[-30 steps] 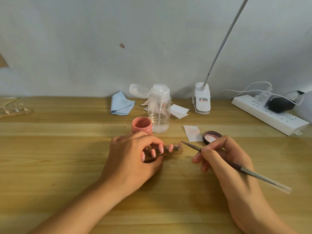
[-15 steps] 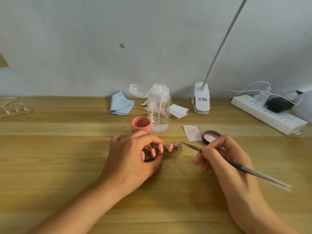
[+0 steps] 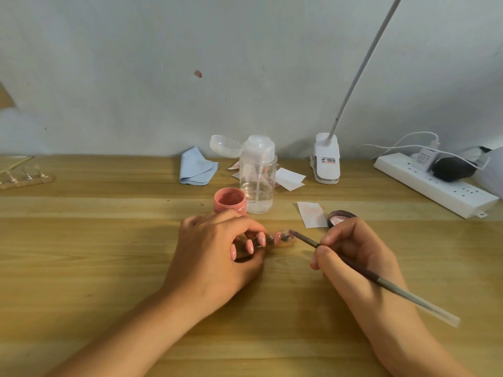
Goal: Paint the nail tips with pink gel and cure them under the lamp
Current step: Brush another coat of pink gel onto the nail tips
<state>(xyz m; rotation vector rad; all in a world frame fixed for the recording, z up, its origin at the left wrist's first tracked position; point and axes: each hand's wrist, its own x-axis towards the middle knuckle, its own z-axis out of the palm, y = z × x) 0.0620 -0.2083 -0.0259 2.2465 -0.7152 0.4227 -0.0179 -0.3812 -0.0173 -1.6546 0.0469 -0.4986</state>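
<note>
jar: one, standing open just behind your left hand; pink gel is coating its inside.
lid: one, lying upturned just behind your right hand, with a pinkish smear showing inside it.
bottle: one clear pump bottle, standing just right of the jar. Clear liquid is sitting in its lower part, and its flip cap is hanging open to the left.
strip: one, lying flat on the table between your hands. One pink tip is showing clear of your fingers; the others are too small or too hidden to count.
left hand: you are curling its fingers round the strip's left end and holding it down.
right hand: you are pinching the brush like a pen.
brush: one, slanting down toward the left, its bristles touching the strip's right end.
lamp: one clamp base, sitting at the wall, its thin arm rising out of view.
papers: at least three white pieces are showing — one beside the lid, the others behind the bottle.
cloth: one, blue and folded, lying left of the bottle.
rack: one, lying at the far left and carrying at least three small stands.
socket bar: one, lying at the far right with plugs sitting in it.
</note>
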